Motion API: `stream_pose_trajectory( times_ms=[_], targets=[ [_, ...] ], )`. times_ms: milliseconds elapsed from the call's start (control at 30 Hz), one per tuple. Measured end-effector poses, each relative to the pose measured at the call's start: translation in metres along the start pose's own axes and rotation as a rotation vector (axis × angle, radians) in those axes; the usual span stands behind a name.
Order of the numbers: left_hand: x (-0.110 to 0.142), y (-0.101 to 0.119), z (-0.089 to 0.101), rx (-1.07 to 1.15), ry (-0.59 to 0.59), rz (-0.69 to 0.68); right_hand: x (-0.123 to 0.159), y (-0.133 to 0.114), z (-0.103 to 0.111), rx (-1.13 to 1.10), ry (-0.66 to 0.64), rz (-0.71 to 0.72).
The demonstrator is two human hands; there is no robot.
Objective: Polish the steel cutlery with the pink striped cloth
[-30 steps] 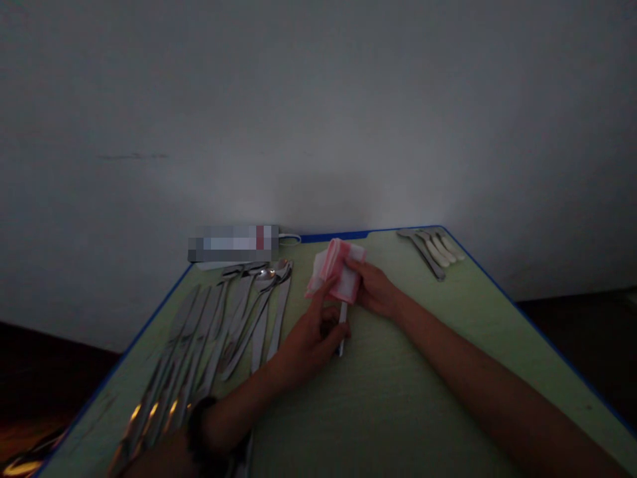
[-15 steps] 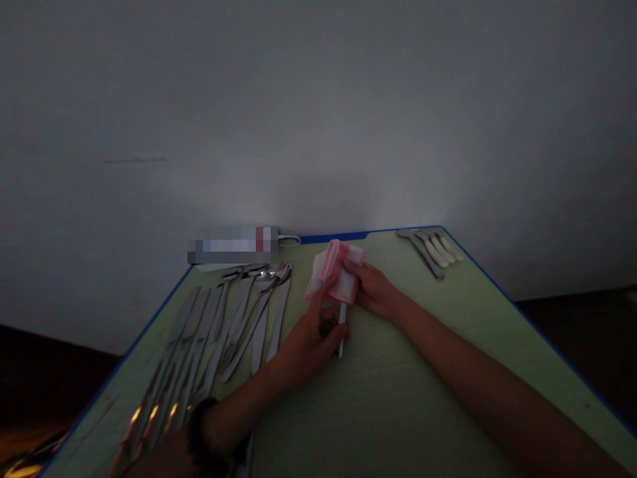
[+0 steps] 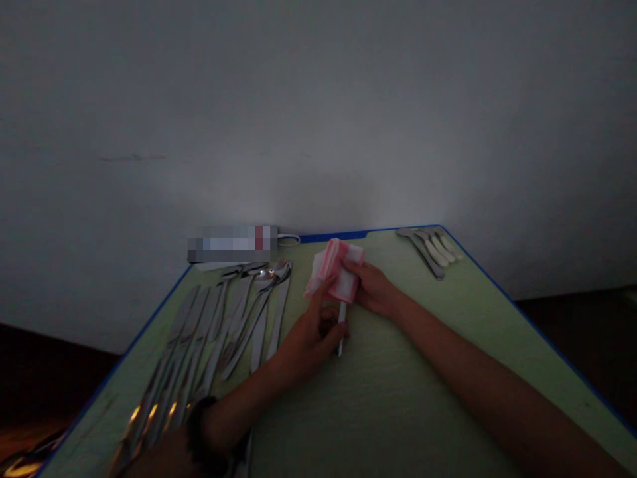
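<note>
My left hand (image 3: 321, 325) is closed around the handle of a piece of metal cutlery (image 3: 342, 320), its thumb and fingers pinching the handle below a folded cloth. The pink and white cloth (image 3: 334, 269) wraps the upper end, so the kind of cutlery is hidden. My right hand (image 3: 371, 285) is closed on the right side of the cloth, thumb on top, pressing it around the covered end. A finger of my left hand touches the lower left of the cloth.
Left of my hands lie several table knives (image 3: 172, 352), with spoons (image 3: 266, 273) and forks (image 3: 226, 355) among them. At the far right are a dark-handled utensil (image 3: 428, 259) and several white-handled ones (image 3: 438, 251). A blurred-out box (image 3: 231, 244) stands by the wall (image 3: 318, 133) on the green table (image 3: 398, 398).
</note>
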State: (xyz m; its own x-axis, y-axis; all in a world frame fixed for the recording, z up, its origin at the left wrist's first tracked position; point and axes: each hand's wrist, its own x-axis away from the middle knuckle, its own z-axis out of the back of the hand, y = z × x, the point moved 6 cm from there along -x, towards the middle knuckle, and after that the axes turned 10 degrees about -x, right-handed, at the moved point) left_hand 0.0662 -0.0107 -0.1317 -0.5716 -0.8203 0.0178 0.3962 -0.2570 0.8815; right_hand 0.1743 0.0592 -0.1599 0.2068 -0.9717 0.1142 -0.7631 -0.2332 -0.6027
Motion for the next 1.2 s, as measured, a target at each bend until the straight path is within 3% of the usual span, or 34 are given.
stream_pose_trajectory(
  times_ms=[700, 1200],
  targets=[
    [0.0, -0.0016, -0.0004, -0.013, -0.005, -0.011, 0.0026, -0.0017, -0.0027, -0.003, -0.005, 0.006],
    [-0.0003, -0.0038, -0.0031, -0.096, -0.021, -0.035, 0.005, -0.0021, -0.0044, 0.162, -0.024, 0.033]
  ],
)
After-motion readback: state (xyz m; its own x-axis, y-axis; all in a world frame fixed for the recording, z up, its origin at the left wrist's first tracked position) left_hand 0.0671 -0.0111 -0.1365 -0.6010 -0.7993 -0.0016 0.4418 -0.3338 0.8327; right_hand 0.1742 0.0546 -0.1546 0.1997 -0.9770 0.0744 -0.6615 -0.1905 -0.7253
